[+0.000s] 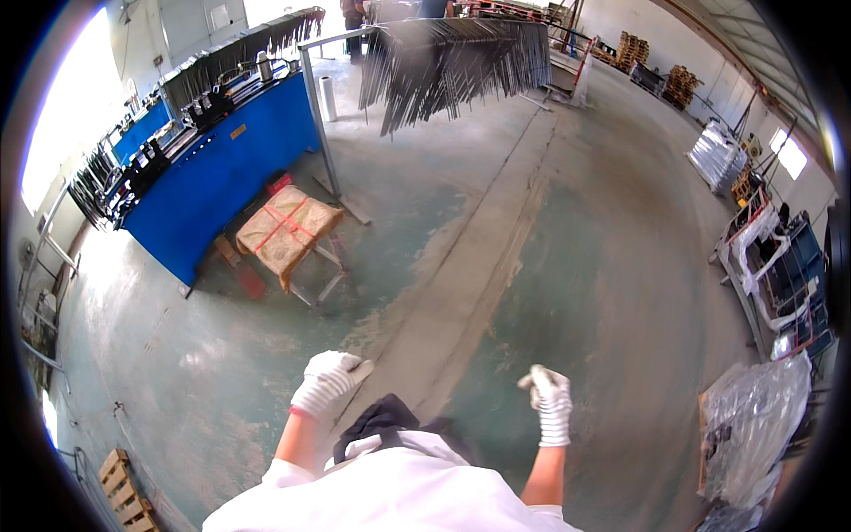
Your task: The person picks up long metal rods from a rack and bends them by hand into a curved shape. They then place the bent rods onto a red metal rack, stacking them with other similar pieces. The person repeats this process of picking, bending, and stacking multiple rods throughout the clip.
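Both my hands wear white knitted gloves with ribbed cuffs and hang in front of my body above the floor. My left hand (331,381) is loosely curled, its fingers together and pointing right, and I see nothing in it. Further right, my right hand (548,395) is also curled, with the fingertips drawn in toward the left and no object showing. Neither hand touches anything. The thing nearest to my left hand is a stool-like stand with a padded, brown-wrapped top (288,228), crossed by red straps.
A long blue workbench (217,177) with black fixtures stands ahead left. Ahead, a metal rack carries many thin dark rods (456,66). On the right are plastic-wrapped goods (758,434) and a metal rack (753,275). A wooden pallet (124,492) lies lower left. People stand far ahead.
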Demonstrator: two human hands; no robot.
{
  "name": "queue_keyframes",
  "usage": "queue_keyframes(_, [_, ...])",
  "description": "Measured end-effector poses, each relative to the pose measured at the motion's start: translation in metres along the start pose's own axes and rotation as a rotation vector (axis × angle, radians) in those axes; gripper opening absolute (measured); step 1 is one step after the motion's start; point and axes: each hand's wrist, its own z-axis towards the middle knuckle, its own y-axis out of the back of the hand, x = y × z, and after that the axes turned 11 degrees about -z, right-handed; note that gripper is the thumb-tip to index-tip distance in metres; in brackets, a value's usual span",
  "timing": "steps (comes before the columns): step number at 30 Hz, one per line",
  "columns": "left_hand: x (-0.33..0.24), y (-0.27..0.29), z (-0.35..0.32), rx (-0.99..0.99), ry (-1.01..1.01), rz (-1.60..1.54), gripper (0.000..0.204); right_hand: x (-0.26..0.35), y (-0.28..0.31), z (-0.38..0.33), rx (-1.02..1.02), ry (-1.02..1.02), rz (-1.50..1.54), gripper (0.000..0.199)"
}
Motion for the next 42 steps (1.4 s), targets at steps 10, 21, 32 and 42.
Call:
queue_keyframes(10, [0.032,-0.014,0.139,-0.089,0.312,-0.087,0.032,0.035,-0.058,0.186,0.452,-0.051,-0.003,0.022])
queue_keyframes(21, [-0.083,0.052,0.474,0.027,-0.467,0.037,0.034,0.112,-0.004,0.393,0.025,0.029,0.115,0.024])
queue_keyframes(32, [-0.064,0.015,0.643,0.286,-0.281,0.044,0.03,0.079,0.037,0.591,-0.063,-0.237,0.271,0.026])
queue_keyframes(42, [-0.078,0.07,0.757,-0.043,0.116,-0.066,0.027,0.241,0.036,0.843,0.251,0.12,-0.004,0.021])
